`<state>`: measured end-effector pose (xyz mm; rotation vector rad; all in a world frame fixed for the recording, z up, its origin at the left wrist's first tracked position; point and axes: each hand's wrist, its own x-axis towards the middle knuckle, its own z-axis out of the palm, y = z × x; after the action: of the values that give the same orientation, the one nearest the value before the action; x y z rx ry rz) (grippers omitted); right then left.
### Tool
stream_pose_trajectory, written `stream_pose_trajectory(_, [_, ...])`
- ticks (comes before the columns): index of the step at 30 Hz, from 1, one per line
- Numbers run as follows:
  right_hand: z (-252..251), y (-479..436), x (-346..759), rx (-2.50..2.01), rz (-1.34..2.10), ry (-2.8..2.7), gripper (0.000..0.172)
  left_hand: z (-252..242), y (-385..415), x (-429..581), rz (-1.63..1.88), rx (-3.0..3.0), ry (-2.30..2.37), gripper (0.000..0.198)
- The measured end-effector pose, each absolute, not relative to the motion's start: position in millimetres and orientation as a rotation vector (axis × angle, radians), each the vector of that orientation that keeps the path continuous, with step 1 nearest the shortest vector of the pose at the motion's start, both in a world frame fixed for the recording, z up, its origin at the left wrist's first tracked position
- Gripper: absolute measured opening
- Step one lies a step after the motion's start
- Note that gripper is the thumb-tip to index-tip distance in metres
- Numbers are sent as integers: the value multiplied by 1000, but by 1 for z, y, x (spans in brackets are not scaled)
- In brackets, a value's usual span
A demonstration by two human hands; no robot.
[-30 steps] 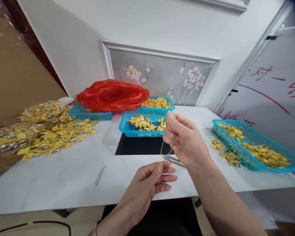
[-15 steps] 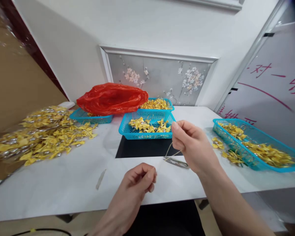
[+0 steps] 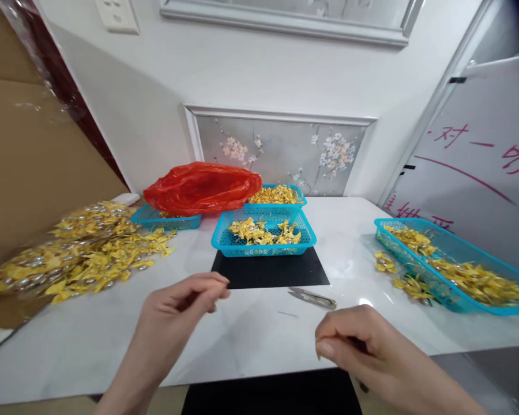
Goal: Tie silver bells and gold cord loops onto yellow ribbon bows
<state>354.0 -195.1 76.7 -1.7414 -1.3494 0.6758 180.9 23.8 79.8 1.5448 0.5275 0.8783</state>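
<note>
My left hand is raised over the table left of the middle, thumb and fingertips pinched together. My right hand hangs lower, near the front edge, its thumb pressed against curled fingers. Whatever either pinch holds is too small or too hidden to make out. Between the hands, on the white table top, lie a pair of thread snips and a thin, needle-like grey piece. Beyond them, a turquoise basket holding yellow ribbon flowers with silvery beads stands partly on a black mat.
More yellow flowers are heaped at the left. A red plastic bag rests over a blue basket; another basket stands behind. To the right is a long turquoise basket, with loose flowers beside it.
My right hand has come down towards the table's front edge, and the cord seen below it is no longer visible. My left hand has moved left and slightly up. The view has tilted upward.
</note>
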Motion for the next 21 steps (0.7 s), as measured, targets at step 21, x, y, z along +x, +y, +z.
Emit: stream_pose_trajectory(21, [86,-184,341,-961,850,-891,33,53,-10,194,557,2243,30,23])
